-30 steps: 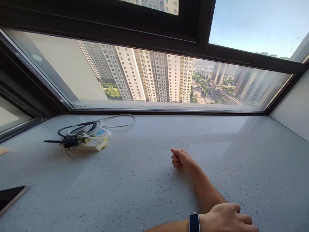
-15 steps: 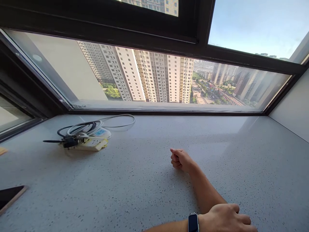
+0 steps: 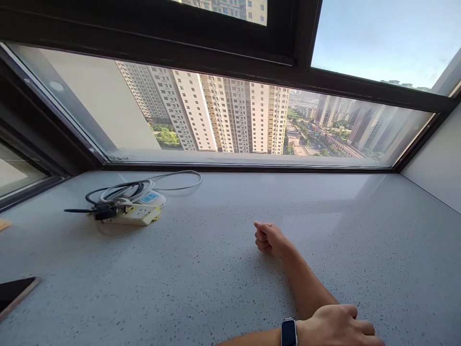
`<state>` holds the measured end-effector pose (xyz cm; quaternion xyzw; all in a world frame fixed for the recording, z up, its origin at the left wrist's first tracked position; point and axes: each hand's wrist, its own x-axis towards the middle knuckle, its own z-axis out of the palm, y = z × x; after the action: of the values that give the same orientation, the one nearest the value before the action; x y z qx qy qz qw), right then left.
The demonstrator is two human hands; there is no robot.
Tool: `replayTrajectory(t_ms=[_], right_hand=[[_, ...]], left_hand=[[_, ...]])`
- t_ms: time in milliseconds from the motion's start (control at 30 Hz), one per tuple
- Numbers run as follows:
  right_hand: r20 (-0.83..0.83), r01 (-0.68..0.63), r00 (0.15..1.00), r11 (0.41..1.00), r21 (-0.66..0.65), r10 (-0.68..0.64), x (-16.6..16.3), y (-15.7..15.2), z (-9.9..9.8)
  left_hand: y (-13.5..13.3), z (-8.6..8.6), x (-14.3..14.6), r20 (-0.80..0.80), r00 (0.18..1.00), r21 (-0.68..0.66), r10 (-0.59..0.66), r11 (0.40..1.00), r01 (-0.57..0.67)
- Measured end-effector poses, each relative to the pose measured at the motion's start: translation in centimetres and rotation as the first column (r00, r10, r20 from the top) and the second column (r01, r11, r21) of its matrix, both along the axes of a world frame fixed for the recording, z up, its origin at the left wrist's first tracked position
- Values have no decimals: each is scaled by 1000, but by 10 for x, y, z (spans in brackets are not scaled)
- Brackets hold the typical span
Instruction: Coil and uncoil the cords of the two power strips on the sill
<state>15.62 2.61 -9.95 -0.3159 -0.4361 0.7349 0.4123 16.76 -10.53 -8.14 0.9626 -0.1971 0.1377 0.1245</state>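
Note:
My right hand [image 3: 271, 239] lies in a loose fist on the speckled grey windowsill [image 3: 216, 269], thumb on top, with nothing visible inside it. Its forearm runs back to the lower right. My left hand [image 3: 338, 327], with a dark smartwatch [image 3: 289, 332] on the wrist, is draped over that forearm at the bottom edge, fingers together and curled round it. The nearest object is a power strip well to the left of the fist.
A white and yellow power strip [image 3: 139, 212] with coiled white and black cables lies at the left of the sill. A dark phone [image 3: 16, 294] sits at the lower left edge. The dark window frame [image 3: 234, 167] bounds the back, a white wall [image 3: 437, 163] the right.

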Motion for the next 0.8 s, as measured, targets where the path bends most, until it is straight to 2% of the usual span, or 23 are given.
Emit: replayTrajectory(t_ms=[267, 567, 733, 800], right_hand=[[-35, -9, 999, 1000, 3, 9, 0, 1, -4], [-46, -16, 999, 1000, -8, 16, -1, 2, -6], [-71, -15, 997, 999, -39, 12, 2, 4, -5], [-85, -11, 996, 999, -51, 6, 3, 5, -5]], left_hand=[[-1, 1, 1, -38, 999, 30, 17, 999, -16], [-1, -6, -2, 15, 1000, 23, 20, 1000, -21], [-1, 9, -9, 87, 994, 48, 71, 996, -75], [13, 18, -22, 165, 972, 51, 165, 983, -175]])
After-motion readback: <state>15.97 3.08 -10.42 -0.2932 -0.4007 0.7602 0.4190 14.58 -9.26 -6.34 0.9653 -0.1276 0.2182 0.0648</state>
